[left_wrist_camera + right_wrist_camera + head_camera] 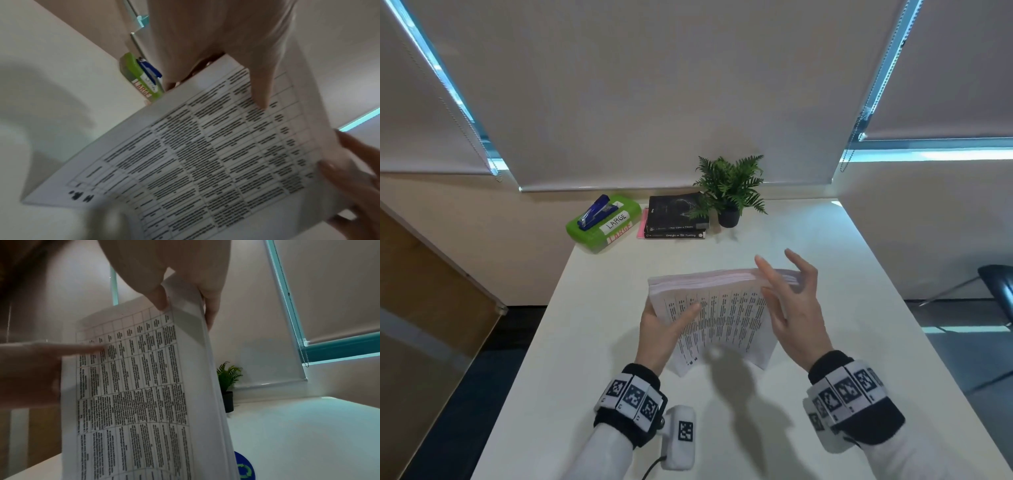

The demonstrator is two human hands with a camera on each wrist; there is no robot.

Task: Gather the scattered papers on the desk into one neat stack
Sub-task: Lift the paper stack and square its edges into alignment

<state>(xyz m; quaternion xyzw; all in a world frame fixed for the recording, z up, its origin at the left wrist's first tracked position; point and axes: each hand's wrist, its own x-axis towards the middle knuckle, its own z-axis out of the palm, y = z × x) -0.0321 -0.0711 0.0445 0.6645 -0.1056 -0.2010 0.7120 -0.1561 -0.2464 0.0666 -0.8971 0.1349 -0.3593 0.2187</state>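
Fingers of the left hand [659,329] grip the left end of the paper stack [717,317], thumb across the printed top sheet, holding it tilted above the white worktop [599,342]. Right hand [792,308] sits at the stack's right end, thumb in front and fingers [799,262] spread loosely behind, barely clasping. Its long axis runs left to right between both hands, so squaring it likely means tapping the lower edge down.

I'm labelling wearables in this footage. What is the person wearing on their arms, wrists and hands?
Both hands, left hand and right hand, are bare. Each arm has a white long sleeve ending in a black cuff. Each wrist carries a band of white blocks with black square markers. A white marker-tagged camera module with a black cable hangs at the left wrist.
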